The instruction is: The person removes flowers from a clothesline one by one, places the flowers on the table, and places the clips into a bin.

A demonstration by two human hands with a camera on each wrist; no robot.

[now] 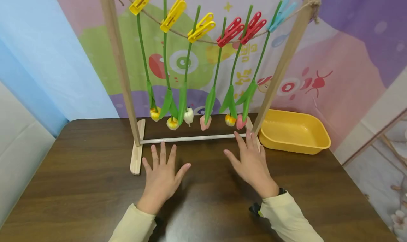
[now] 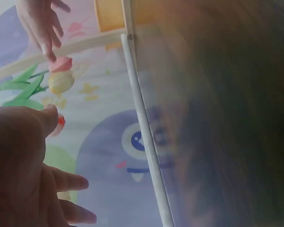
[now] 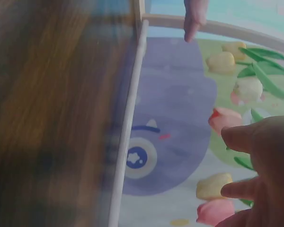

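Holding nothing — both hands flat, fingers spread and straight, palms down on table. Left hand just in front of rod, fingertips near but not clearly touching; right hand farther right, fingertips up at rod's right end beside right post. Cream sleeves at both wrists.

Largest first: dark wood-grain table, filling lower half of head view. Behind, colourful cartoon backdrop, pale blue at left. Then rack — two wooden posts, left post on a flat wooden foot, joined low by white rod and up top by sagging twine. Yellow tray just right of right post, on table, near right hand.

Six tulips hanging head-down from twine, green stems and leaves, blooms just above rod: yellow tulip leftmost, next yellow one, white one, pink one, yellow-orange one, pink-red one nearest right hand. Blooms well clear of both hands, none touched.

Smallest: pegs on twine — three yellow pegs, two red pegs, one blue peg, each clamping a stem top.

Wrist views blurred; rod, blooms and fingertips still recognisable
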